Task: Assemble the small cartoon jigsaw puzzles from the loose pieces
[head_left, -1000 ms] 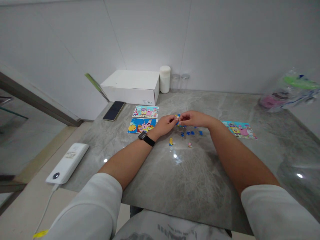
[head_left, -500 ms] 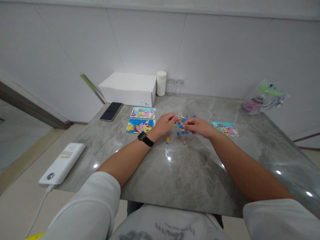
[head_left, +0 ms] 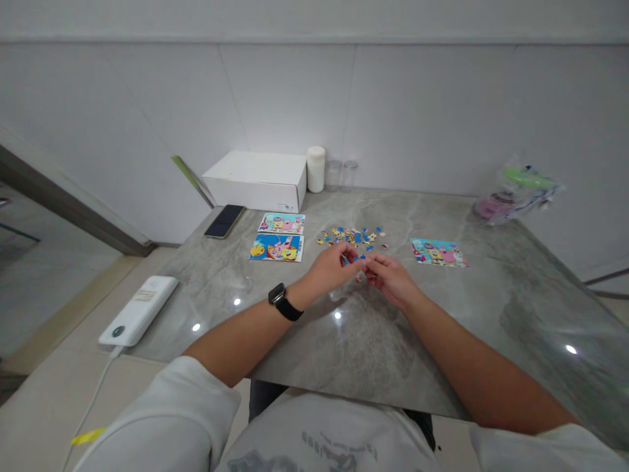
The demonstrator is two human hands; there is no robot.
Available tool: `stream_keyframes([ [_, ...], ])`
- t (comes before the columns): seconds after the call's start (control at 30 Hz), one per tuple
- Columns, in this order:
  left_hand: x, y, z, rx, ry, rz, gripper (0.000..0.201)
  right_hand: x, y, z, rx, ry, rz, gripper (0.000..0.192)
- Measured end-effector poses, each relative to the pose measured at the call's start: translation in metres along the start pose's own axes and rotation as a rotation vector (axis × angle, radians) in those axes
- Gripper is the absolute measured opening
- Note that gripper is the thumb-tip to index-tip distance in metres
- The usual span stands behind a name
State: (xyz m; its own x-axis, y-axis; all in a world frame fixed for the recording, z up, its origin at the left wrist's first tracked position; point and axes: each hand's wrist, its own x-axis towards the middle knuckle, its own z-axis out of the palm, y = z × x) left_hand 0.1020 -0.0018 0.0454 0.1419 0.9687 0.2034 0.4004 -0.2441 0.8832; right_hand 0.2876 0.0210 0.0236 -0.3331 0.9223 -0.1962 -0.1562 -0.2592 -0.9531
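Observation:
My left hand (head_left: pixel 334 267), with a black watch on its wrist, meets my right hand (head_left: pixel 392 280) fingertip to fingertip just in front of a scattered pile of jigsaw puzzle pieces (head_left: pixel 351 236). Both hands are closed in a pinch. A bit of blue puzzle piece (head_left: pixel 362 257) shows at the fingertips; the rest is covered by fingers. Below the hands, a small puzzle piece (head_left: pixel 358 279) lies on the grey table (head_left: pixel 373 341), partly hidden. Two cartoon picture cards, a light blue card (head_left: pixel 282 223) and a darker blue card (head_left: pixel 276 248), lie left of the pile.
Another cartoon card (head_left: pixel 439 253) lies to the right. Behind stand a white box (head_left: pixel 255 180), a white bottle (head_left: pixel 316 170) and two clear glass jars (head_left: pixel 341 176). A phone (head_left: pixel 225 221) and a cabled power bank (head_left: pixel 140 311) sit left; a plastic bag (head_left: pixel 515 193) sits at the right back.
Both hands have drawn back from the pile towards me and come together at the fingertips. More of the scattered pieces is now uncovered. The view has shifted slightly.

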Motion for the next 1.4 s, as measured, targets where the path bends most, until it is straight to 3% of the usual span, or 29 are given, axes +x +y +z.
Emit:
stream_keyframes([
  [0.2,-0.024,-0.018,0.006,-0.060,0.046,-0.032,0.018,-0.006,0.012,0.007,-0.043,0.039,-0.039,0.049],
  [0.47,-0.032,-0.017,0.006,-0.124,0.012,-0.045,0.020,-0.009,0.022,0.013,-0.108,0.074,-0.136,0.042],
  [0.83,-0.030,-0.025,0.015,-0.282,0.080,-0.099,0.019,-0.010,0.025,0.011,-0.345,0.093,-0.266,0.034],
  [1.07,-0.025,-0.029,0.013,-0.586,0.038,-0.277,0.034,-0.009,0.032,0.006,-0.530,0.072,-0.428,0.021],
  [1.2,-0.024,-0.031,0.013,-0.575,0.018,-0.305,0.036,-0.009,0.030,-0.002,-0.673,0.138,-0.581,0.027],
  [1.3,-0.025,-0.032,0.013,-0.515,-0.009,-0.283,0.036,-0.009,0.025,-0.005,-0.804,0.102,-0.753,0.035],
  [1.4,-0.026,-0.031,0.013,-0.458,-0.013,-0.246,0.035,-0.010,0.022,-0.006,-0.889,0.050,-0.823,0.031],
])
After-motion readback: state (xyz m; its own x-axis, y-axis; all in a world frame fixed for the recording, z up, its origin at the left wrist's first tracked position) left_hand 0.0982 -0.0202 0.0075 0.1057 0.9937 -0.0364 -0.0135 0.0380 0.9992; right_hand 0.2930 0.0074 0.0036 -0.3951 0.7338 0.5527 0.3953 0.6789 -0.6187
